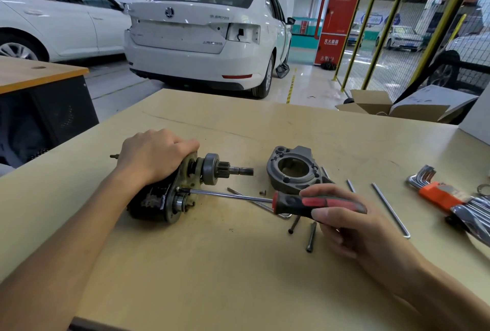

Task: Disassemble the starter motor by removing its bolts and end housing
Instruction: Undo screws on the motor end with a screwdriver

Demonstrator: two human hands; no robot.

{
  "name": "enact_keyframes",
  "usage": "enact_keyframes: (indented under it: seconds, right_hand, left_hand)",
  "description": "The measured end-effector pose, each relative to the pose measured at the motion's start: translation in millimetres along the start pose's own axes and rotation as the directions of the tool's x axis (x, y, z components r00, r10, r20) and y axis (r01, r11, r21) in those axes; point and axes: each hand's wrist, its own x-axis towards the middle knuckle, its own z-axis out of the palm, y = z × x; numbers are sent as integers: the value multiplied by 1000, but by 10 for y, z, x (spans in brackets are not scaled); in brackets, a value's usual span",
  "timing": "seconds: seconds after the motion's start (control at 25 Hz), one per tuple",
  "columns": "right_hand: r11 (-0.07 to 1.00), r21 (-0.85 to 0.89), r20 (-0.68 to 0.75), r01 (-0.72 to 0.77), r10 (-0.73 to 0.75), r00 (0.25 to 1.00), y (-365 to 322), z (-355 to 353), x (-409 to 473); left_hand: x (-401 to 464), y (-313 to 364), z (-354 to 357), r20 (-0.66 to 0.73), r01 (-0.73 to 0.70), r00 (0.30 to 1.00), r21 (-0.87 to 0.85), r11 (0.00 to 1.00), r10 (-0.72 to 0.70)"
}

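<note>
the grey cast end housing [293, 169] already lies off on the beige table [238, 264] among loose bolts [310, 236], while the left hand [153, 157] grips the black starter motor [159, 195] and the right hand [336, 218] clasps a red-black screwdriver [305, 203] on a remaining screw.

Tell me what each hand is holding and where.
Left hand grips the motor over its body; right hand holds the screwdriver by its handle.
</note>
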Motion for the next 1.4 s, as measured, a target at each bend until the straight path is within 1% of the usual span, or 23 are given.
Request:
enact_keyframes:
  seconds: [0.2, 0.28, 0.44, 0.52, 0.6, 0.64, 0.72, 0.8, 0.88, 0.96, 1.0, 1.04, 1.12, 1.2, 1.28, 1.36, 1.4]
  right_hand:
    - [995, -39, -31, -88, 86, 996, -25, 40, -40]
    - [996, -68, -28, -56, 55, 998, -22, 19, -27]
    - [999, 40, -11, 17, -17, 1000, -11, 18, -8]
    - [999, 44, -33, -26, 28, 999, -18, 62, -9]
    - [993, -22, -76, -119, 117, 990, -35, 61, -22]
    - [989, -66, -80, -129, 124, 989, -33, 44, -26]
    - [993, -90, -60, -81, 76, 995, -35, 17, -17]
    - [1000, -8, -43, -30, 30, 999, -26, 15, -5]
    - [996, 84, -31, -12, 15, 999, -19, 32, 8]
    - [990, 109, -33, -84, 88, 996, -22, 62, 3]
    - [987, 88, -27, -133, 136, 990, -21, 63, -7]
    - [988, 46, -24, -151, 152, 988, -17, 52, -14]
    - [994, -10, -13, -106, 106, 994, -22, 35, -15]
    - [997, 42, 8, -62, 62, 998, -18, 21, -34]
    - [993, 81, 20, -84, 82, 996, -24, 15, -57]
    - [989, 39, 28, -143, 142, 990, -38, 45, -17]
    - [981, 15, 6, -192, 192, 981, -41, 44, 14]
  left_hand:
    - [-2, -6, -5, 14, -6, 1000, 9, 1000, 6]
    - [3, -13, -2, 9, 0, 1000, 12, 1000, 0]
    - [5, -6, -5, 12, -3, 1000, 19, 1000, 3]
    - [8, -4, -2, 12, 0, 1000, 23, 1000, 0]
    - [1, -5, -3, 13, -1, 1000, 14, 1000, 1]
    - [-1, -6, -3, 10, -2, 1000, 13, 1000, 2]
    - [1, -3, -3, 2, 2, 1000, 14, 1000, -2]
    - [-5, 5, -7, 8, 9, 1000, 2, 1000, -9]
    - [-4, 8, -9, 8, 11, 1000, -8, 1000, -11]
    - [-1, 8, -6, 7, 20, 1000, -6, 1000, -20]
    - [-5, 6, -2, 7, 25, 1000, -5, 1000, -25]
    - [-6, 4, 1, 6, 28, 1000, -4, 1000, -28]
    - [7, -2, 6, -1, 29, 1000, 3, 1000, -29]
    - [17, -11, 8, 4, 37, 999, 15, 999, -37]
    - [15, -18, 8, 8, 34, 999, 16, 999, -34]
    - [13, -15, 11, -1, 27, 1000, 17, 999, -27]
    - [14, -16, 14, -3, 26, 1000, 17, 1000, -26]
